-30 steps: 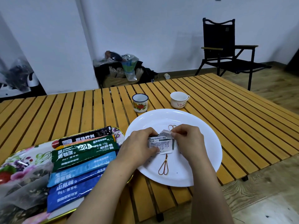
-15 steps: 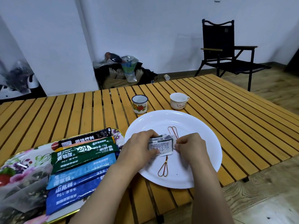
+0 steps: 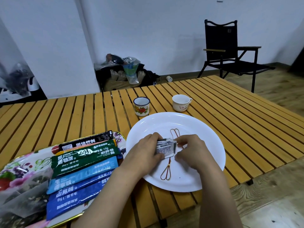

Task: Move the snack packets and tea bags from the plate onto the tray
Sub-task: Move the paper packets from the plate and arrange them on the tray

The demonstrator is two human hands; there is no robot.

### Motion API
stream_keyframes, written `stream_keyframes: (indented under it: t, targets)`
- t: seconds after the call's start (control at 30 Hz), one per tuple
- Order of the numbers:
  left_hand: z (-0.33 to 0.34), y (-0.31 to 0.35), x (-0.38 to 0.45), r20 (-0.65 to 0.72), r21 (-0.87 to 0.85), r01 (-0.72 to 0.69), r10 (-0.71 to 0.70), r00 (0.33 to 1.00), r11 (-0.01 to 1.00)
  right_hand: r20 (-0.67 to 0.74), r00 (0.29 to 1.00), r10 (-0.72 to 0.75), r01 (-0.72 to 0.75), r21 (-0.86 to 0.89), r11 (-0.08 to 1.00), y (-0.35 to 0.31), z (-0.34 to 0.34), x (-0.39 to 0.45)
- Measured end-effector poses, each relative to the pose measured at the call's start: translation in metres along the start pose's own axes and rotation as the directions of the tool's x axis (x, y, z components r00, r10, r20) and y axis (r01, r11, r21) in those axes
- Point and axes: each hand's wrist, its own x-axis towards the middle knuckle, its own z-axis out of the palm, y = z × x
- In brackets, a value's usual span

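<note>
Item: transfer from plate to tray, late stage as judged from the layout.

Tray (image 3: 41, 155): floral, gold-rimmed, on the slatted wooden surface (image 3: 82, 116) at the left. Long stick packets (image 3: 85, 155) (black, orange, green, light blue, dark blue) are laid across it side by side. Mesh tea bags (image 3: 24, 191) are seen at its near left end.

Plate (image 3: 205, 129): white, just right of the tray. Only a small stack of grey sachets (image 3: 166, 148) is left on it, near its centre, with two thin red-brown wire ties (image 3: 166, 171). Whether the ties count as task items cannot be told.

Left hand (image 3: 144, 153): grip closed on the left side of the sachet stack, thumb under the near edge, fingers over the top.

Right hand (image 3: 192, 150): fingertips pressed against the right edge of the same stack; the stack is pinched between both hands, low over the plate. Whether it is lifted clear cannot be told.

Done, by judgement: stick packets and tea bags placed. Left: the sachet stack to be carried across to the tray.

Also present: enamel mug (image 3: 141, 106), white teacup (image 3: 181, 102), black folding chair (image 3: 230, 51).
</note>
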Motion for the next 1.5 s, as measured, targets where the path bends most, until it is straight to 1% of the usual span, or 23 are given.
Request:
stream_keyframes:
  t: [0.1, 0.17, 0.23, 0.4, 0.47, 0.57, 0.7, 0.77, 0.87, 0.93, 1.0, 1.07, 1.17, 1.27, 1.37, 1.5]
  targets:
    - [-0.005, -0.002, -0.002, -0.053, 0.020, 0.021, -0.019, 0.998, 1.000, 0.059, 0.996, -0.072, 0.070, 0.039, 0.997, -0.002, -0.003, -0.002]
    - [-0.012, -0.004, -0.002, -0.081, 0.088, 0.034, -0.027, 0.996, 0.996, 0.067, 0.994, -0.086, 0.084, 0.041, 0.996, -0.002, 0.000, -0.001]
    - [-0.018, -0.006, -0.003, -0.080, 0.106, 0.055, -0.047, 0.996, 0.993, 0.061, 0.994, -0.086, 0.083, 0.056, 0.995, -0.001, 0.004, 0.001]
    - [-0.020, -0.008, -0.002, -0.144, -0.011, 0.140, -0.140, 0.980, 0.990, 0.057, 0.996, -0.075, 0.070, 0.077, 0.995, 0.000, 0.008, 0.002]
    - [-0.019, -0.008, -0.002, -0.146, -0.046, 0.157, -0.162, 0.976, 0.986, 0.047, 0.996, -0.079, 0.076, 0.072, 0.995, 0.000, 0.008, 0.002]
    - [-0.020, -0.006, -0.005, -0.144, -0.075, 0.159, -0.169, 0.975, 0.984, 0.027, 0.995, -0.094, 0.092, 0.066, 0.994, 0.000, 0.009, 0.003]
    - [-0.025, -0.003, -0.009, -0.187, -0.001, 0.152, -0.149, 0.971, 0.988, -0.011, 0.995, -0.100, 0.101, 0.091, 0.991, 0.000, 0.011, 0.004]
    - [-0.026, -0.001, -0.011, -0.213, -0.049, 0.125, -0.133, 0.968, 0.991, -0.052, 0.992, -0.115, 0.120, 0.104, 0.987, -0.001, 0.009, 0.005]
    - [-0.033, 0.005, -0.015, -0.288, -0.134, 0.088, -0.123, 0.950, 0.987, -0.113, 0.983, -0.146, 0.162, 0.138, 0.977, -0.007, 0.000, 0.002]
    - [-0.042, 0.011, -0.021, -0.374, -0.184, 0.051, -0.118, 0.920, 0.982, -0.147, 0.972, -0.183, 0.208, 0.181, 0.961, -0.015, -0.008, -0.001]
    - [-0.055, 0.016, -0.033, -0.473, -0.262, 0.020, -0.146, 0.869, 0.965, -0.164, 0.957, -0.241, 0.276, 0.243, 0.930, -0.028, -0.012, -0.006]
    - [-0.072, 0.016, -0.050, -0.546, -0.334, 0.003, -0.196, 0.815, 0.942, -0.156, 0.938, -0.309, 0.343, 0.295, 0.892, -0.049, -0.009, -0.014]
    - [-0.098, 0.001, -0.083, -0.622, -0.343, 0.036, -0.255, 0.741, 0.939, -0.111, 0.907, -0.407, 0.419, 0.336, 0.843, -0.086, 0.010, -0.028]
    - [-0.121, -0.024, -0.118, -0.643, -0.381, 0.125, -0.359, 0.677, 0.916, -0.059, 0.877, -0.478, 0.466, 0.348, 0.813, -0.121, 0.043, -0.045]
    - [-0.140, -0.054, -0.151, -0.627, -0.425, 0.208, -0.452, 0.634, 0.881, 0.014, 0.855, -0.518, 0.479, 0.360, 0.801, -0.148, 0.078, -0.063]
    - [-0.160, -0.092, -0.184, -0.627, -0.453, 0.245, -0.502, 0.596, 0.857, 0.108, 0.811, -0.575, 0.512, 0.343, 0.788, -0.172, 0.119, -0.077]
